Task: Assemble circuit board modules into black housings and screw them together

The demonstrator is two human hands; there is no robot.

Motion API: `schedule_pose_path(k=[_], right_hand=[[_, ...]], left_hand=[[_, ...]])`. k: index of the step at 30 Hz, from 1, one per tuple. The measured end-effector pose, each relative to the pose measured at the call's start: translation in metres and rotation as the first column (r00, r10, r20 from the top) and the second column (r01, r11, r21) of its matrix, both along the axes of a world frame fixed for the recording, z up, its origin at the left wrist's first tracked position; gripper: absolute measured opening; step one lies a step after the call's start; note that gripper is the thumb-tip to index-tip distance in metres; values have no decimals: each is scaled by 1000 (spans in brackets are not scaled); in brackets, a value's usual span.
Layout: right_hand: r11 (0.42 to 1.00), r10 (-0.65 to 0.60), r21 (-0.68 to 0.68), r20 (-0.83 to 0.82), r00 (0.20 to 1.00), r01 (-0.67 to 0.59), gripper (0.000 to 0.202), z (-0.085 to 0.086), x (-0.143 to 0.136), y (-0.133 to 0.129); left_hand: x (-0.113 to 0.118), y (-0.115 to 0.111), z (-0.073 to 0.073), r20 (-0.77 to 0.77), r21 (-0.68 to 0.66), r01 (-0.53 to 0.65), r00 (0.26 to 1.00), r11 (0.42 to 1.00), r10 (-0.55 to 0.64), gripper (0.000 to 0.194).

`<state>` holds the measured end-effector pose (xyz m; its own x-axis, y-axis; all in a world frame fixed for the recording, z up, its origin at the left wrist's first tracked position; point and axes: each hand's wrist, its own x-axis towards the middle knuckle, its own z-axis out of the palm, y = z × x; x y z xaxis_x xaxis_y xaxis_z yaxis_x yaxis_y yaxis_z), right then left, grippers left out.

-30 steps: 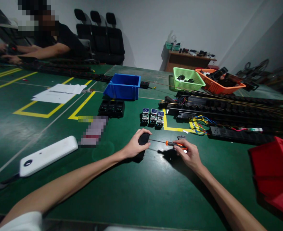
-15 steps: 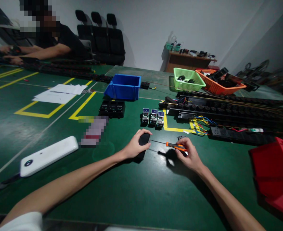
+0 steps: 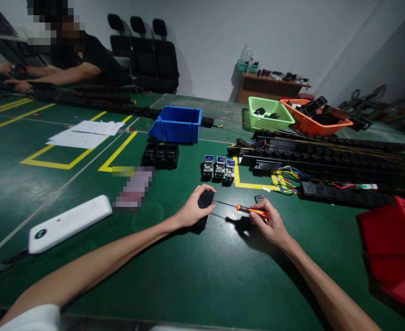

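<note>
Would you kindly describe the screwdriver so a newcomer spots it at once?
Over the green table, find the right hand. The screwdriver in its fingers has an orange and black handle and thin shaft, unlike the black block in the left hand.

The left hand (image 3: 193, 209) holds a black box (image 3: 205, 200). The right hand (image 3: 271, 223) holds an orange and black screwdriver (image 3: 252, 210), its tip at the box. A blue bin (image 3: 177, 125) sits beyond.
</note>
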<state>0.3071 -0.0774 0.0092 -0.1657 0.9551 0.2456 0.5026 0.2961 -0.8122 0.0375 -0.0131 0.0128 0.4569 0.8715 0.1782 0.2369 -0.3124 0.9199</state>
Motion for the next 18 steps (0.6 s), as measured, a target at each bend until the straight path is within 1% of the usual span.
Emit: schedule_pose_path(k=[5,8,11,13,15,17,18], right_hand=[[998,15,-64,-86,996,-20,15,1,-1,-1],[993,2,-117,-142,990,-19,17,1,-3,-1],[985,-5,-169,-155,988,-22,17,0,-4,0],[989,0,-147,-134,991,-19,17,0,-4,0],[998,1,-70,-128,992,-10,22,2,-4,1],[1000,-11,-7,-156,988,10,26,3,-3,2],[1000,-18,-3,-179,984,18,25,3,-2,2]], left_hand=[[0,0,0,-3,6,-13,1000,1000,14,34],[0,0,0,-5,13,-16,1000,1000,16,34],[1,0,0,-8,24,-31,999,999,31,34],[1,-1,0,-11,26,-59,998,998,60,33],[2,-2,0,-12,28,-90,996,996,90,32],[3,-4,1,-14,40,-103,994,994,104,31],[4,-6,1,-16,49,-108,994,993,109,31]])
